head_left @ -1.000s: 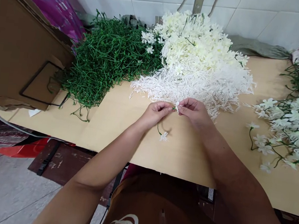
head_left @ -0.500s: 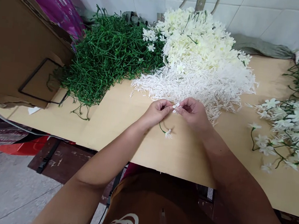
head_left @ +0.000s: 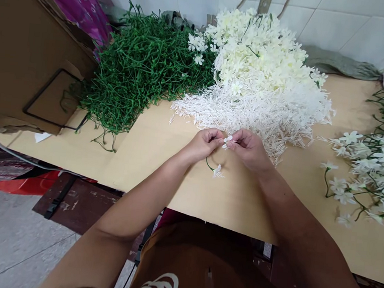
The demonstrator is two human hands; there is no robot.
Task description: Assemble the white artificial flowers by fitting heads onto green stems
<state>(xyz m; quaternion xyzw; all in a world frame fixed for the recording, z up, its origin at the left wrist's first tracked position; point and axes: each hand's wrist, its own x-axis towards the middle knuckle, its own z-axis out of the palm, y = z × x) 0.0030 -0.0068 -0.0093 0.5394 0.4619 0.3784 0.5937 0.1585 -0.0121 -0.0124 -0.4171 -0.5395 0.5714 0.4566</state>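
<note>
Between my fingertips, above the bare board, is a small white artificial flower [head_left: 227, 141] with its petals spread. My left hand [head_left: 205, 146] is closed in a pinch behind it, on a green stem mostly hidden by the fingers. From under that hand a branch of the stem hangs down, ending in a second white blossom [head_left: 217, 171] with thin threads at its tip. My right hand [head_left: 250, 150] pinches a thin white stamen at the flower's right side; little of it shows. Just beyond both hands lies a heap of thin white stamens [head_left: 260, 107].
Loose white blossoms [head_left: 262, 51] are piled behind the stamens, against the tiled wall. Green stems [head_left: 148, 63] form a heap at the left, beside a cardboard box [head_left: 25, 46]. Stemmed white flowers [head_left: 380, 162] lie on the tabletop [head_left: 154, 145] at the right.
The whole view has shifted slightly. Both hands keep their pinch at the flower, which has turned a little between the fingertips.
</note>
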